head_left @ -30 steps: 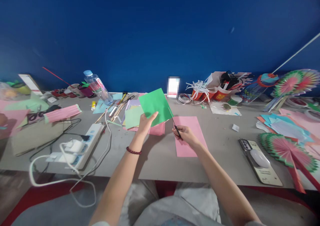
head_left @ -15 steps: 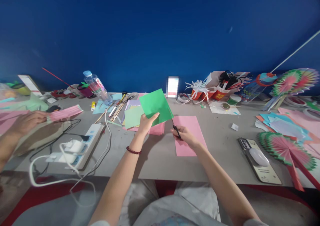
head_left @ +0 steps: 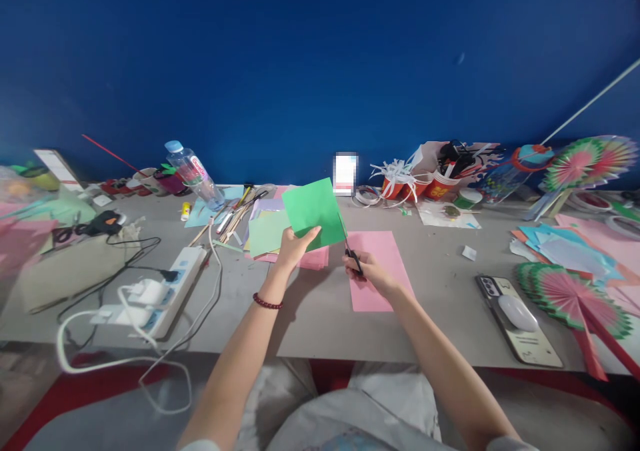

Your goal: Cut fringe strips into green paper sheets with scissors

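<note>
Fingers of the left hand (head_left: 294, 246) pinch a bright green, four-cornered paper sheet (head_left: 314, 211), thumb on top; those of the right hand (head_left: 367, 269) are closed around black-handled scissors (head_left: 354, 262). The sheet is held above the grey surface (head_left: 440, 291), far of both hands. Cutting looks under way at its right edge: most remains one broad piece, and whether any strip is severed cannot be told. Nearly square, it shows no clear long axis; one corner points far. The scissors' long axis runs far and slightly left. Below the right hand lies a flat pink rectangular paper sheet (head_left: 383, 264).
</note>
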Action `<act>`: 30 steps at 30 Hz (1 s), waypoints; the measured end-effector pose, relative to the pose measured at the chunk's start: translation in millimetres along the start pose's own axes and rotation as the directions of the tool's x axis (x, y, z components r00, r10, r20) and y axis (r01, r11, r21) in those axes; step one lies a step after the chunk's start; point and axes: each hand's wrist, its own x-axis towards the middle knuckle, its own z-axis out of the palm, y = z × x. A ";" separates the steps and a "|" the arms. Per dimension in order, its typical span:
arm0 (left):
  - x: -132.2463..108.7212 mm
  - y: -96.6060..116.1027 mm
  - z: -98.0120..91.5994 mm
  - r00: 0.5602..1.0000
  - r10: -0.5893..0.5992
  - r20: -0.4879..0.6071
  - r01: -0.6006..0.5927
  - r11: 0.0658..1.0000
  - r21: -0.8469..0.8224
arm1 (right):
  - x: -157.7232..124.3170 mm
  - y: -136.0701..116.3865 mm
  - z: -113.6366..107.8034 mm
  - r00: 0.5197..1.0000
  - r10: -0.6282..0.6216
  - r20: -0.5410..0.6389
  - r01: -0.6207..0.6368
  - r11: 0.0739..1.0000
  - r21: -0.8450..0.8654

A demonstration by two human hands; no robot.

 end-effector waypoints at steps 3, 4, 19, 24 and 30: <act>-0.7 1.3 0.4 0.999 0.026 0.048 -0.027 0.999 0.024 | 0.5 -0.1 -0.4 1.000 0.008 -0.007 -0.008 1.000 0.013; -0.6 1.0 0.5 0.998 0.030 0.061 -0.032 0.999 0.029 | 0.7 -0.2 -0.5 1.000 0.010 -0.008 -0.010 1.000 0.018; -0.5 -7.9 2.5 0.979 0.033 0.202 -0.034 0.999 0.000 | -1.3 -4.7 -0.3 0.999 -0.023 -0.033 0.025 0.999 0.039; -2.9 -5.9 3.7 0.983 0.026 0.180 -0.032 0.999 0.033 | -1.8 -7.0 -0.1 0.999 -0.029 -0.030 0.030 0.998 0.049; -4.0 -3.7 5.1 0.977 0.046 0.209 -0.048 0.999 0.008 | -0.8 -6.6 -0.9 0.999 -0.030 -0.029 0.032 0.998 0.062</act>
